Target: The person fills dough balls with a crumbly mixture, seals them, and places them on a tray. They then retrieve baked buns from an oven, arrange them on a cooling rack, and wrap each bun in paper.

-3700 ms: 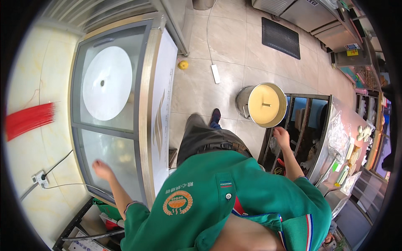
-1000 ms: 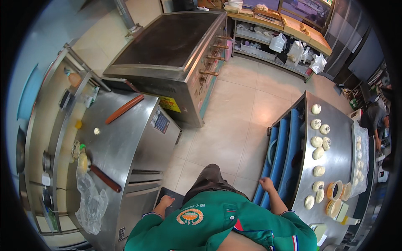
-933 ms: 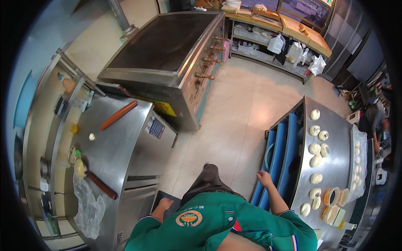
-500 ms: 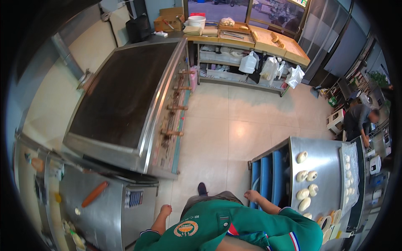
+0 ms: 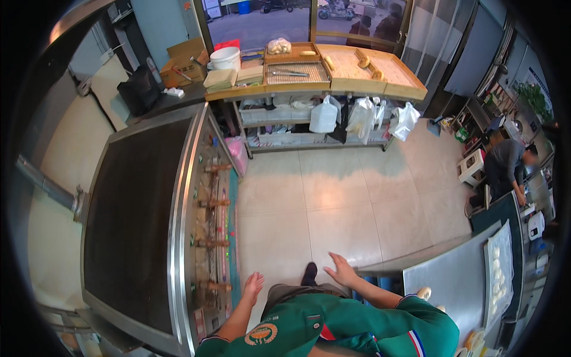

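Two bare hands over the aisle, neither holding anything. Left hand (image 5: 253, 288): fingers extended, lying close together, nearest the right edge of the griddle (image 5: 140, 220). Right hand (image 5: 344, 271): fingers spread, thumb well away from the rest; blue trays (image 5: 376, 284) below its forearm, under the left edge of the steel surface (image 5: 443, 268). One dark shoe (image 5: 309, 274) forward on the floor (image 5: 333, 199); reads as a stride, my judgement.

To pass well: keep the left arm clear of the handles (image 5: 214, 243) jutting from the griddle's right side, treat the plate as hot (heat can't be told by eye), and carry the right sleeve clear of the dough rounds (image 5: 424, 293) at the surface's left edge.

Materials: griddle plate flat, dark, matt, with a bright metal rim. Surface smooth, brushed grey. Dough pale, rounded, soft-looking. Along the surface's right edge, a long tray (image 5: 497, 279) with more rounds, clear wrinkled film about it. Floor tiles pale, glossy.
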`<action>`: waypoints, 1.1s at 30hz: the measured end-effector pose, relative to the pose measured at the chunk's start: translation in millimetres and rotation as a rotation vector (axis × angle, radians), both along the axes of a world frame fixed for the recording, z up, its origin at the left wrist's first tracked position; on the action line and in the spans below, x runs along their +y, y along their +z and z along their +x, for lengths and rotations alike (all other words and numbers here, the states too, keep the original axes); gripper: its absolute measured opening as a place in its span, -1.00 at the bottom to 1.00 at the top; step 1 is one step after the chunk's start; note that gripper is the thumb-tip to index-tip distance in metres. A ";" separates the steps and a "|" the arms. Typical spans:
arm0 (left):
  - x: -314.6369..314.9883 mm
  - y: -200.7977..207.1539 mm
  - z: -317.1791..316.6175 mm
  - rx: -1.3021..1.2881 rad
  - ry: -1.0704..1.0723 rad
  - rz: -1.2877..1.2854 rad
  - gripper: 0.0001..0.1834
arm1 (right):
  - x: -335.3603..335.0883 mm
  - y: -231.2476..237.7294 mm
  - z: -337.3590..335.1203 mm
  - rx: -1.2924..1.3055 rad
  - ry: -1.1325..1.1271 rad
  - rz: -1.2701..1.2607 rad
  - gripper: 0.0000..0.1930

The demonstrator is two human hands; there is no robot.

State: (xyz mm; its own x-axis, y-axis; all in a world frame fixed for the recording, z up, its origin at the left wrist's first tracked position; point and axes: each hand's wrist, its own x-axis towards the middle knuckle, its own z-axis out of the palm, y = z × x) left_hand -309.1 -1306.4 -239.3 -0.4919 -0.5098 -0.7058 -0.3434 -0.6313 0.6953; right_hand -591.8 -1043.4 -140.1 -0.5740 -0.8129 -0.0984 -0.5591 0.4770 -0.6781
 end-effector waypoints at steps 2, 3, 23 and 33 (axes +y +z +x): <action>-18.2 19.5 -86.4 0.200 0.108 0.189 -0.27 | -84.2 50.0 -49.6 0.080 0.199 -0.313 -0.29; -26.2 28.5 -127.9 0.191 0.163 0.245 -0.31 | -121.0 69.3 -65.1 0.112 0.324 -0.348 -0.27; -329.7 116.5 -473.5 -0.233 -0.628 -1.226 -0.28 | -529.3 79.3 -421.2 -1.523 0.185 -0.178 -0.36; -200.6 -71.4 -320.6 -0.974 0.172 -0.271 -0.56 | -747.4 9.6 -819.0 0.777 0.236 -0.117 -0.39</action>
